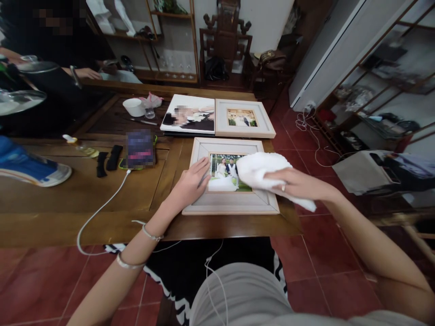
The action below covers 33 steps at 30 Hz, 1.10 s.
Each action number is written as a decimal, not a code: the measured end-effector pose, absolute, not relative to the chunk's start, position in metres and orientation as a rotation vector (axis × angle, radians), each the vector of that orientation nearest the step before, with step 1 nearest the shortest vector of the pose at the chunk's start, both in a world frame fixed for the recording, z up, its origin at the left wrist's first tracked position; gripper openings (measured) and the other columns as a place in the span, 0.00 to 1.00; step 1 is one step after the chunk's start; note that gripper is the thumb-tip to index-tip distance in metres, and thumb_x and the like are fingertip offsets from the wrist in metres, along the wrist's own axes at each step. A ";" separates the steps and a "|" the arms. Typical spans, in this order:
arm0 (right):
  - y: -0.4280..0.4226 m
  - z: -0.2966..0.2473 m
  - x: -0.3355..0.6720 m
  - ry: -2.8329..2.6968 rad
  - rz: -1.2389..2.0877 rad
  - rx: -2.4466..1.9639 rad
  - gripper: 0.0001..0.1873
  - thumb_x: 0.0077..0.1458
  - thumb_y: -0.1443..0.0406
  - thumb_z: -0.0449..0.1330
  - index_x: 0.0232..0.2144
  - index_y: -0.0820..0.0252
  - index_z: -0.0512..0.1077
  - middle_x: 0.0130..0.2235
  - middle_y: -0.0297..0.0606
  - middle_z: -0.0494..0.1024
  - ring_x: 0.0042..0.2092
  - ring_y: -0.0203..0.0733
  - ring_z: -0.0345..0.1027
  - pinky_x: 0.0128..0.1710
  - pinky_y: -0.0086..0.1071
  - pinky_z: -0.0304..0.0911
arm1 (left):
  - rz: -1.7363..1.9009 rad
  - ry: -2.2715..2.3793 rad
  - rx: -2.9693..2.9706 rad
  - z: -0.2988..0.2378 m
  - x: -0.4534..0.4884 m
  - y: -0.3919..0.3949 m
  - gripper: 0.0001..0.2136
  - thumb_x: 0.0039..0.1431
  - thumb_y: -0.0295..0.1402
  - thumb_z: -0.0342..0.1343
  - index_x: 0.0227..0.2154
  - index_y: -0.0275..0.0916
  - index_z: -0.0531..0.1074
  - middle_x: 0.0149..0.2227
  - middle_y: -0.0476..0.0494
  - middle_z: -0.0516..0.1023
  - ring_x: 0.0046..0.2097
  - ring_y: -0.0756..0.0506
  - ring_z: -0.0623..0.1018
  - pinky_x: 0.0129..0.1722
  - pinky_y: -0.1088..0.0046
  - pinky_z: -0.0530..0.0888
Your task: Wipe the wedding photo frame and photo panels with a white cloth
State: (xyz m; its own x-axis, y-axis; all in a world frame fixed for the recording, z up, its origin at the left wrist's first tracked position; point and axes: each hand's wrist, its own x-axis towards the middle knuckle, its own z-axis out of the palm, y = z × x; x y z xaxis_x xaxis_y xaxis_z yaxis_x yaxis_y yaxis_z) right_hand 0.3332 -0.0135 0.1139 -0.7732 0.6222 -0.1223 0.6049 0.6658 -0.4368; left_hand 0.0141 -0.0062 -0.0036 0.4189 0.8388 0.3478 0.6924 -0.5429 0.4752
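A pale wooden picture frame (pixel 234 206) lies flat at the table's front edge, with a photo (pixel 227 174) of a couple on grass in its middle. My left hand (pixel 193 182) rests flat on the frame's left border, its fingers stretched out near the photo. In my right hand (pixel 295 182) is a bunched white cloth (pixel 260 166). It covers the frame's right side and reaches the photo's right edge. Part of the cloth hangs down past the frame's right border. My right palm and the cloth's underside are hidden.
Behind lie a second framed photo (pixel 267 118) and a photo panel (pixel 199 117). Leftward on the wooden table (pixel 112 199) are a phone (pixel 140 148) with a white cable (pixel 98 210), a small bottle (pixel 81 146) and a white bowl (pixel 133 107). Another person's hand (pixel 89 73) shows at the upper left.
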 end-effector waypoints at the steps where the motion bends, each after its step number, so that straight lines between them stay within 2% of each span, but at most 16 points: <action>1: -0.002 0.112 0.333 -2.723 0.652 -1.104 0.10 0.56 0.71 0.52 0.37 0.61 0.72 0.37 0.38 0.78 0.41 0.45 0.73 0.43 0.40 0.68 | 0.811 1.334 2.421 -0.004 0.014 -0.006 0.21 0.66 0.34 0.46 0.60 0.33 0.63 0.63 0.32 0.63 0.66 0.38 0.61 0.63 0.51 0.62; 3: 0.019 0.104 0.324 -2.541 0.389 -1.187 0.08 0.55 0.69 0.55 0.37 0.62 0.72 0.35 0.39 0.77 0.37 0.45 0.72 0.39 0.40 0.68 | 0.811 1.331 2.419 -0.004 0.013 -0.005 0.21 0.66 0.34 0.46 0.60 0.33 0.63 0.63 0.32 0.63 0.66 0.37 0.61 0.62 0.51 0.63; 4: 0.029 0.099 0.316 -2.489 0.250 -1.186 0.10 0.52 0.71 0.55 0.38 0.63 0.72 0.38 0.41 0.77 0.39 0.47 0.72 0.40 0.42 0.67 | 0.815 1.327 2.418 -0.004 0.013 -0.005 0.21 0.66 0.34 0.46 0.60 0.32 0.63 0.64 0.32 0.62 0.66 0.37 0.61 0.62 0.51 0.63; 6: 0.045 0.091 0.291 -2.482 0.052 -1.087 0.20 0.47 0.77 0.53 0.42 0.62 0.72 0.49 0.47 0.75 0.51 0.52 0.69 0.49 0.48 0.64 | 0.837 1.313 2.410 -0.004 0.012 -0.005 0.21 0.66 0.33 0.46 0.60 0.32 0.63 0.64 0.32 0.62 0.65 0.38 0.62 0.62 0.53 0.64; 8: 0.057 0.085 0.261 -2.576 -0.033 -0.913 0.27 0.44 0.80 0.50 0.46 0.61 0.71 0.59 0.47 0.67 0.62 0.52 0.58 0.59 0.54 0.54 | 0.877 1.287 2.404 -0.005 0.011 -0.004 0.20 0.67 0.33 0.46 0.59 0.33 0.65 0.63 0.33 0.64 0.65 0.39 0.63 0.62 0.54 0.65; 10: 0.066 0.080 0.230 -2.724 -0.041 -0.748 0.29 0.44 0.80 0.49 0.48 0.61 0.70 0.62 0.47 0.65 0.66 0.49 0.51 0.64 0.56 0.44 | 0.906 1.270 2.401 -0.004 0.011 -0.004 0.18 0.67 0.32 0.45 0.56 0.33 0.67 0.60 0.33 0.67 0.63 0.39 0.65 0.61 0.55 0.66; 13: 0.073 0.074 0.197 -2.919 0.005 -0.623 0.30 0.45 0.81 0.49 0.49 0.60 0.70 0.60 0.46 0.68 0.67 0.46 0.49 0.66 0.53 0.41 | 0.901 1.288 2.387 -0.002 0.012 -0.003 0.15 0.66 0.31 0.46 0.52 0.34 0.71 0.54 0.33 0.74 0.58 0.38 0.71 0.57 0.55 0.70; 15: 0.076 0.070 0.187 -2.972 0.009 -0.661 0.31 0.45 0.81 0.50 0.51 0.60 0.70 0.57 0.46 0.71 0.67 0.46 0.50 0.66 0.53 0.41 | 0.901 1.296 2.376 -0.002 0.013 -0.003 0.15 0.66 0.31 0.47 0.51 0.34 0.71 0.52 0.34 0.75 0.57 0.38 0.72 0.56 0.56 0.71; 21: 0.083 0.075 0.197 -3.032 -0.113 -0.879 0.30 0.48 0.81 0.52 0.54 0.63 0.70 0.47 0.49 0.79 0.67 0.52 0.47 0.64 0.58 0.40 | 0.967 1.290 2.387 -0.008 0.014 -0.002 0.19 0.66 0.32 0.46 0.56 0.31 0.67 0.59 0.31 0.69 0.62 0.38 0.67 0.62 0.56 0.65; 25: 0.082 0.082 0.206 -3.033 -0.175 -0.981 0.30 0.48 0.81 0.52 0.53 0.62 0.71 0.46 0.48 0.79 0.68 0.51 0.46 0.64 0.58 0.39 | 0.942 1.266 2.398 -0.012 0.012 0.000 0.20 0.66 0.32 0.45 0.58 0.33 0.65 0.61 0.33 0.66 0.64 0.39 0.64 0.63 0.55 0.63; 30: 0.073 0.084 0.231 -2.995 -0.212 -1.152 0.29 0.46 0.82 0.51 0.47 0.60 0.75 0.48 0.48 0.78 0.66 0.51 0.52 0.64 0.55 0.41 | 0.941 1.299 2.368 -0.013 0.012 0.000 0.20 0.66 0.33 0.46 0.58 0.34 0.65 0.61 0.34 0.67 0.64 0.39 0.64 0.63 0.53 0.64; 33: 0.069 0.091 0.261 -2.956 -0.196 -1.338 0.28 0.44 0.82 0.51 0.44 0.59 0.77 0.44 0.47 0.78 0.61 0.53 0.59 0.61 0.51 0.48 | 0.946 1.304 2.357 -0.012 0.013 -0.001 0.19 0.67 0.33 0.45 0.58 0.35 0.66 0.61 0.34 0.67 0.64 0.40 0.64 0.63 0.53 0.63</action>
State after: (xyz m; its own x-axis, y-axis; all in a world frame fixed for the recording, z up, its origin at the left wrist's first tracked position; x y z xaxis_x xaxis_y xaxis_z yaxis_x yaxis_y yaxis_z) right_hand 0.2611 0.0693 0.0910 -0.6562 0.7530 -0.0494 0.7398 0.6549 0.1542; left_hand 0.0135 -0.0010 -0.0117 0.3763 0.8323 0.4070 0.6450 -0.5507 0.5298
